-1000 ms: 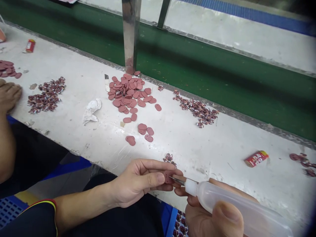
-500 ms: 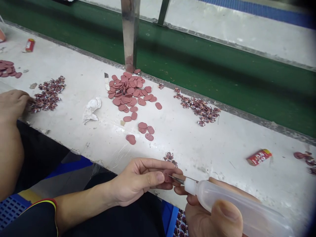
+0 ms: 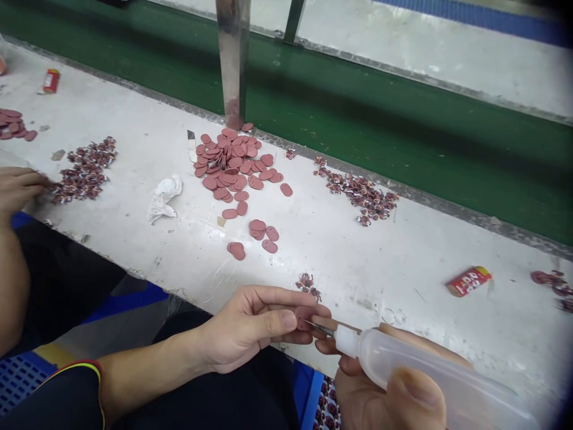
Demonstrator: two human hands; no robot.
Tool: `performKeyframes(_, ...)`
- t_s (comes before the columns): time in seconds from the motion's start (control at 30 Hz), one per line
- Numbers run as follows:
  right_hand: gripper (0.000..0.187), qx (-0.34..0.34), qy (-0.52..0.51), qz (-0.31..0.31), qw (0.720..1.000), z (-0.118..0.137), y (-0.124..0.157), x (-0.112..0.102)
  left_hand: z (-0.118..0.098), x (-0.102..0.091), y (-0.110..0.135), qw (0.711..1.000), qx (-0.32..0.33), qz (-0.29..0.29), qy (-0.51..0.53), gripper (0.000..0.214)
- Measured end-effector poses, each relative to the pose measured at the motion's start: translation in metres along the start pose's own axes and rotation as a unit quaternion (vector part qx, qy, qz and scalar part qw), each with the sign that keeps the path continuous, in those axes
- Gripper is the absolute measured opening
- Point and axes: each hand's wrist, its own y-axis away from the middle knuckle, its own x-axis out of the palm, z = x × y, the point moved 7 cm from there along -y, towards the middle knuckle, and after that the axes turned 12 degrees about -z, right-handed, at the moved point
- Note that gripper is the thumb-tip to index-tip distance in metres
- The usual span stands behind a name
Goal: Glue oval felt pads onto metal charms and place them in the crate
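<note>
Between the thumb and fingers of my left hand is a small reddish-brown oval disc with tiny holes. My right hand is wrapped round a translucent squeeze bottle with a white cap and a thin metal needle tip. The needle's point is at the face of the disc; whether it touches I cannot tell. Just beyond my left fingers lie a few small dark red shaped pieces. Loose oval discs lie farther up the white table.
A big pile of discs lies by a metal post. Dark shaped pieces are heaped to its right. A crumpled white tissue, a blade and a red lighter-like cylinder rest on the table. Another person's hand is at left.
My hands stay nearly still, with the needle at the disc. The view has shifted slightly, and the other person's hand and arm at the left have moved a little farther left.
</note>
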Motion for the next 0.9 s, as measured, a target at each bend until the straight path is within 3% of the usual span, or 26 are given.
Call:
performKeyframes(0.2,0.014,0.015,0.008,-0.009,1.0,-0.001,0.0011,-0.0044,-0.0005,0.0013,-0.0002,1.0,0.003,-0.002,-0.003,0.033)
performKeyframes(0.4,0.014,-0.015,0.028,-0.021,0.999,0.0027,-0.0001,-0.0035,-0.0009,0.0018,0.0001,1.0,0.007,0.007,0.017,0.027)
performKeyframes(0.67,0.015,0.058,-0.01,0.017,0.998,-0.0039,0.001,0.0006,-0.0014,0.0016,0.0005,1.0,0.0,0.004,0.011,0.027)
performKeyframes(0.9,0.013,0.057,-0.015,0.028,0.998,-0.0057,-0.0005,-0.0052,-0.0023,0.001,0.0009,1.0,-0.006,0.0,0.019,0.025)
